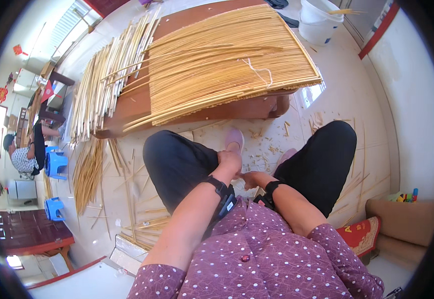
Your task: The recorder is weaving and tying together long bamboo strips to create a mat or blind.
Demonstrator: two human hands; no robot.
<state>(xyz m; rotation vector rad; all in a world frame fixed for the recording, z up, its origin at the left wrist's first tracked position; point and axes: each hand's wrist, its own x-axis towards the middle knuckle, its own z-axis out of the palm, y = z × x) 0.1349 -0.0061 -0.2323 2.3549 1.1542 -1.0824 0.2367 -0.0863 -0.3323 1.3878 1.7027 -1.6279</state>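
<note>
Ahead of the left grip (231, 162) and right grip (254, 180), the surface (132, 105) is bearing a mat (202, 84), with pale sticks (108, 74) lying farther left. The grips are sitting close together between the knees (334, 139); whether spread or pinching, I cannot tell. Ahead, string (253, 68) is trailing over the mat.

- decent open lane from left hand (230, 163) and right hand (252, 179) forward between the knees (166, 149) to the stick mat (202, 87)
- loose sticks (136, 67) lie across the mat, in the way of any low sweep
- row of pale sticks (112, 74) blocks the left
- white bucket (319, 25) stands beyond the far right corner
</note>
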